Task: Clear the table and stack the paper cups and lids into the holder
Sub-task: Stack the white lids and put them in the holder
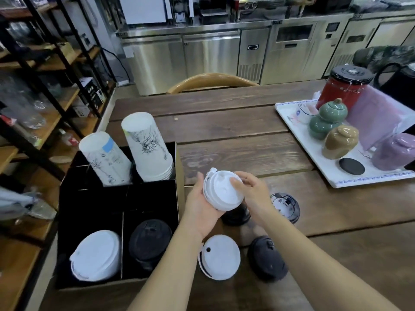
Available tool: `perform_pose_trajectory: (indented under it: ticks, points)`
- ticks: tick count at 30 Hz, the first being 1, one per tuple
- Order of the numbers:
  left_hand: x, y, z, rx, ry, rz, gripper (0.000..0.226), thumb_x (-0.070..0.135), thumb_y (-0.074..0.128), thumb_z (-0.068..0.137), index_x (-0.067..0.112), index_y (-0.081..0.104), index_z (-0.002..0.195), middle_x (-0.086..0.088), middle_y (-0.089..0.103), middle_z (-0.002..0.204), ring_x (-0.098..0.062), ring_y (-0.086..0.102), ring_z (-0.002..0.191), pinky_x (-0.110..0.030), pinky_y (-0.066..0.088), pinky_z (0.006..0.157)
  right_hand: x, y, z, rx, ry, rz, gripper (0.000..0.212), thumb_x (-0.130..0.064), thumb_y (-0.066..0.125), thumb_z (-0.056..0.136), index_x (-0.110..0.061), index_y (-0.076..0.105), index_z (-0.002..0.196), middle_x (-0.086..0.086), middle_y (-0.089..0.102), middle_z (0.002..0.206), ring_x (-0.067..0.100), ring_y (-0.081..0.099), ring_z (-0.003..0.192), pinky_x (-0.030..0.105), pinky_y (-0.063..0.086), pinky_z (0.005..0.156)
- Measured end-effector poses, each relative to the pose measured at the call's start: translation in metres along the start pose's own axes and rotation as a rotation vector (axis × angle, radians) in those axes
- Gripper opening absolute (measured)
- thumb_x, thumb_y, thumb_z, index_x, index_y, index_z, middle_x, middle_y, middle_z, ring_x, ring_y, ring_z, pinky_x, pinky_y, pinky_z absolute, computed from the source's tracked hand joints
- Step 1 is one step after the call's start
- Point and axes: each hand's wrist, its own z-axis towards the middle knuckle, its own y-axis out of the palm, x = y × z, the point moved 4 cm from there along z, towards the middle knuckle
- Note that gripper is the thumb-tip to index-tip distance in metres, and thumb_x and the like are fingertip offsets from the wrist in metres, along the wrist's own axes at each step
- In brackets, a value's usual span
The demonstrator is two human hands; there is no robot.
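Hidden, cropped and blurred parts

The black lid (235, 215) behind the hands shows only its lower edge, the white lids (221, 190) covering the rest. The left arm (161, 263) hides part of the holder (94, 198)'s near right wall. The table (224, 129) runs past the frame's right and bottom edges. Print on the clear lid (285, 206) is too small to read; the shelves (33, 86) at left are blurred.

Wooden table (235, 126) with black holder (94, 198), loose lids (219, 257), white tray (314, 158).
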Motion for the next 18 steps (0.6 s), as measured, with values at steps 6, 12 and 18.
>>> perform_pose_trajectory:
  ticks: [6,12,18]
  points:
    - [-0.006,-0.018,-0.027,0.081,0.037,0.174,0.042,-0.001,0.06,0.083,0.001,0.055,0.125,-0.021,0.066,0.109,-0.031,0.066,0.094,-0.041,0.057,0.076,0.0,0.008,-0.028,-0.084,-0.038,-0.074,0.018,-0.012,0.065,0.085,-0.016,0.068,0.102,0.004,0.069,0.103,0.019,0.062,0.094,0.03,0.052,0.078]
    - [-0.022,-0.035,-0.047,0.214,-0.157,0.285,0.034,-0.001,0.056,0.085,0.004,0.058,0.119,-0.022,0.066,0.111,-0.035,0.063,0.102,-0.042,0.053,0.083,0.025,0.005,-0.052,-0.153,0.118,-0.067,0.025,-0.017,0.068,0.084,-0.012,0.067,0.108,0.014,0.07,0.105,0.023,0.066,0.088,0.024,0.051,0.061]
    - [-0.055,-0.054,-0.071,0.39,-0.203,0.616,0.05,0.02,0.066,0.085,0.008,0.048,0.13,-0.01,0.056,0.125,-0.027,0.058,0.11,-0.033,0.052,0.086,0.05,0.0,-0.069,-0.086,0.198,-0.1,0.022,-0.012,0.07,0.081,-0.007,0.067,0.103,0.019,0.068,0.11,0.03,0.064,0.092,0.034,0.05,0.067]
